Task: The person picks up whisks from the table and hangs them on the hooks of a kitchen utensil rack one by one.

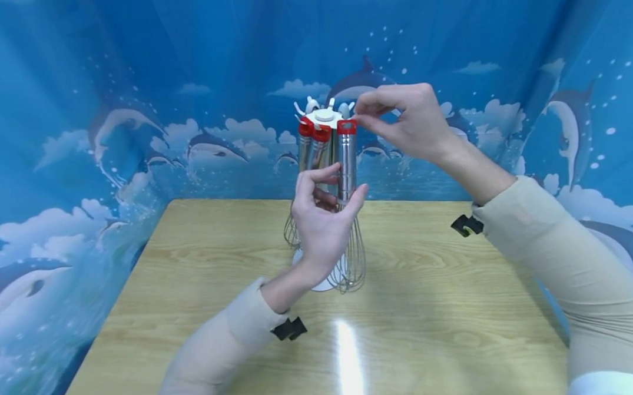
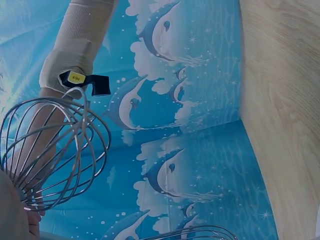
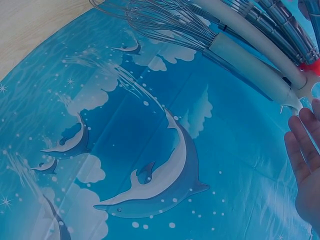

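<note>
My left hand (image 1: 323,226) grips a metal-handled whisk (image 1: 348,161) around the lower handle, thumb on the right side. The whisk hangs upright, its red loop end at the top beside the rim of a white utensil rack (image 1: 326,116). With thumb and fingertips, my right hand (image 1: 414,122) pinches the rack's edge at a hook, right next to that red loop. In the left wrist view the whisk's wire balloon (image 2: 75,150) fills the left side. A white-handled whisk (image 3: 245,65) hangs close to my right fingers (image 3: 300,150) in the right wrist view.
Two more red-ended metal utensils (image 1: 319,139) hang on the rack's left side. The rack's white round base (image 1: 324,284) stands on a wooden table (image 1: 221,331). Behind it hangs a blue curtain (image 1: 210,61) with dolphins and clouds.
</note>
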{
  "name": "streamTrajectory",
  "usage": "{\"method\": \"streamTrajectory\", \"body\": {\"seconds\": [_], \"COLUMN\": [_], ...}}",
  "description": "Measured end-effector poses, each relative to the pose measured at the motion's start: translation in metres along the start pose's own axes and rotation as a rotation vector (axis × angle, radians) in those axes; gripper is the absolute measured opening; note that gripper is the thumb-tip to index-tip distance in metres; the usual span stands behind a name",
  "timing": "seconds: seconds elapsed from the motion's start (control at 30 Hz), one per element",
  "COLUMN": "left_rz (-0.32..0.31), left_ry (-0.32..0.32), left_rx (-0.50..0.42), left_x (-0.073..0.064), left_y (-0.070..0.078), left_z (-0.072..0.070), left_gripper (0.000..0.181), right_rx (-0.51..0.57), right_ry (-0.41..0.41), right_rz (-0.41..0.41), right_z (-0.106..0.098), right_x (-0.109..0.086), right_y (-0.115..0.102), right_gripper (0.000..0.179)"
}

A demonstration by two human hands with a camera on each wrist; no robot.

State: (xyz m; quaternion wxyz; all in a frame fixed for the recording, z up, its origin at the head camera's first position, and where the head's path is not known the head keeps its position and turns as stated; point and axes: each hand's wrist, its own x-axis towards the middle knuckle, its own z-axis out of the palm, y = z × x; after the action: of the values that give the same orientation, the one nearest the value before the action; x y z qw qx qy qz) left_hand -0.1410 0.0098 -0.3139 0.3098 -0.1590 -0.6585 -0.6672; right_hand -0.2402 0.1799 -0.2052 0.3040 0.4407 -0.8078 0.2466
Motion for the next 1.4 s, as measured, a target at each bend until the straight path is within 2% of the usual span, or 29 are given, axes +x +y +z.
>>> {"method": "streamTrajectory", "body": {"seconds": [0.27, 0.57, 0.8, 0.87, 1.0, 1.4], "left_rz": [0.004, -0.052, -0.181, -0.196, -0.17, -0.004], "left_ry": [0.019, 0.039, 0.019, 0.015, 0.019, 0.046], "left_rx": [-0.013, -0.036, -0.054, -0.053, -0.047, -0.025], "left_x": [-0.001, -0.003, 0.0, 0.0, -0.001, -0.002], "left_y": [-0.002, 0.004, 0.011, 0.01, 0.004, -0.024], "left_z": [0.003, 0.004, 0.0, -0.001, 0.0, 0.0], "left_gripper": [0.043, 0.044, 0.047, 0.048, 0.047, 0.044], "right_rx": [0.004, 0.006, 0.002, 0.002, 0.004, 0.01], "right_ry": [0.004, 0.001, 0.0, 0.003, 0.009, 0.024], "right_rz": [-0.014, 0.021, 0.03, 0.028, 0.022, -0.009], "right_z": [0.001, 0.002, 0.002, 0.002, 0.002, 0.003], "right_x": [0.001, 0.001, 0.001, 0.001, 0.001, 0.0], "right_y": [0.0, -0.001, 0.0, 0.0, -0.001, 0.002], "right_gripper": [0.012, 0.012, 0.014, 0.014, 0.014, 0.013]}}
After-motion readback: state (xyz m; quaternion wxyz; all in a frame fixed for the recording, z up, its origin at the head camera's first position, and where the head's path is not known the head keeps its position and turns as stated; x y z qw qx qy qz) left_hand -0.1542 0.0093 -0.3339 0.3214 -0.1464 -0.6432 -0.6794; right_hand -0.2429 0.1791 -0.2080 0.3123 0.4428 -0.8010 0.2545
